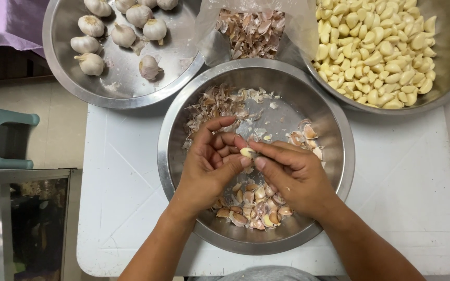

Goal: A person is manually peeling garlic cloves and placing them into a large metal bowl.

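Steel is filling most of the head view: a round stainless-steel bowl (334,156) is sitting in the middle of a white plastic table (407,187), and both hands are working over it. The left hand (209,161) and the right hand (292,174) are meeting fingertip to fingertip above the bowl's centre, and together they are pinching a small pale garlic clove (247,152). The clove is lying right between the two thumbs, its long axis running roughly left to right, so neither hand is nearer than the other; both are closed on it, with the left fingers curling round from above. Below the hands, a heap of unpeeled brownish cloves (253,208) is resting at the near side of the bowl, and dry papery skins (214,106) are lying scattered along the far side.

Farther back, a second steel bowl holding whole white garlic bulbs (123,34) is standing at the left, a third steel bowl heaped with peeled yellowish cloves (376,47) is standing at the right, and a clear plastic bag of skins (251,31) is sitting between them. Off the table's left edge, a pale green plastic stool (1,135) is standing on a light tiled floor (63,125).
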